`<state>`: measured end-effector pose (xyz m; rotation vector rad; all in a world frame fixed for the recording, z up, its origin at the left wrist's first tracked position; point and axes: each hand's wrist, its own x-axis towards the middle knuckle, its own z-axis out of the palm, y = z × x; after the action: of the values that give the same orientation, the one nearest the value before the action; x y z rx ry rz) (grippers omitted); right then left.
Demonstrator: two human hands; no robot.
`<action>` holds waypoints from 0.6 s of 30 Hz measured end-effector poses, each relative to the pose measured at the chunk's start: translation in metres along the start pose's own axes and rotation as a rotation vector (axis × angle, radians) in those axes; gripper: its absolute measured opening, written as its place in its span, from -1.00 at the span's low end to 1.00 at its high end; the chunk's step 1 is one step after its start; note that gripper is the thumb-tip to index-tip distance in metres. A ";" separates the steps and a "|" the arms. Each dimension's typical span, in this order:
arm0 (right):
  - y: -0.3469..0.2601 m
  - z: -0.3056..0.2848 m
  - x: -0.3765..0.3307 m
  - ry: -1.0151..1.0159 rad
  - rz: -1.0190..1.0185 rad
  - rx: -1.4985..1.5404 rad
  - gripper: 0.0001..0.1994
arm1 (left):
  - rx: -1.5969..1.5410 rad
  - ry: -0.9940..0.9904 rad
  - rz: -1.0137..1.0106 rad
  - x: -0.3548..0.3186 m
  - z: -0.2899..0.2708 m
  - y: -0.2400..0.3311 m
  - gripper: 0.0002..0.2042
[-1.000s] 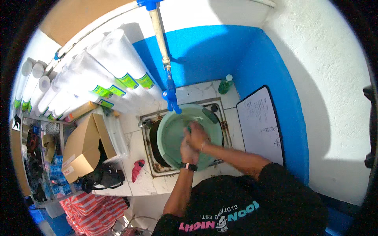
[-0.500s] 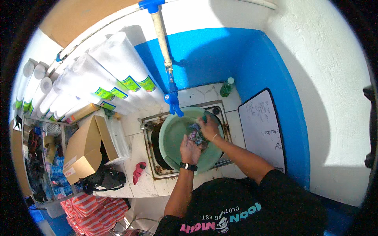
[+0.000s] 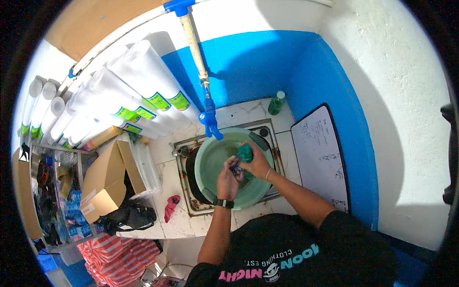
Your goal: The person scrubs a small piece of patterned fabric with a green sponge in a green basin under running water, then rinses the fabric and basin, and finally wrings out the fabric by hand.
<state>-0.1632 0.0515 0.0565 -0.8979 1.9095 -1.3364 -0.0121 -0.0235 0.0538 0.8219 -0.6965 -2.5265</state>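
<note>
Both my hands are over a round pale green basin (image 3: 204, 167) with cloudy water in it. My left hand (image 3: 227, 184), with a dark band on its wrist, is closed round a wet, dark purple patterned cloth (image 3: 235, 166). My right hand (image 3: 258, 165) grips a bunched dark green piece (image 3: 245, 153) that looks like cloth or a scrubber; which one I cannot tell. The green piece and the purple cloth are close together, and my fingers partly hide both.
The basin sits over a rusty-edged sink (image 3: 189, 203) under a blue tap (image 3: 209, 125). A green bottle (image 3: 276, 104) stands behind; a whiteboard (image 3: 318, 155) leans at right. Left are a pink cloth (image 3: 171, 209), a cardboard box (image 3: 103, 184) and several white rolls (image 3: 143, 76).
The green piece, mostly hidden before, now shows in my right hand. My right hand has drawn nearer the left, and the purple cloth is bunched smaller between them.
</note>
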 end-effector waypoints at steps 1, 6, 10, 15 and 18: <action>0.003 0.000 0.003 0.052 0.021 0.121 -0.22 | 0.035 0.055 0.068 0.000 0.001 0.000 -0.68; 0.015 0.001 0.001 0.058 0.186 0.729 -0.40 | 0.157 0.022 0.148 -0.004 0.006 0.001 -0.56; 0.012 -0.002 -0.005 0.060 0.423 1.056 -0.47 | 0.321 0.018 0.214 -0.010 0.009 0.001 -0.52; -0.005 -0.008 -0.007 0.045 0.291 1.153 -0.54 | 0.673 -0.027 0.279 -0.015 0.005 0.004 -0.58; -0.009 -0.008 -0.009 -0.011 0.309 1.180 -0.51 | 0.857 0.049 0.223 -0.016 -0.002 0.003 -0.62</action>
<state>-0.1627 0.0605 0.0681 -0.0041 0.8628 -1.8423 0.0016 -0.0182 0.0613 0.9743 -1.7890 -1.9536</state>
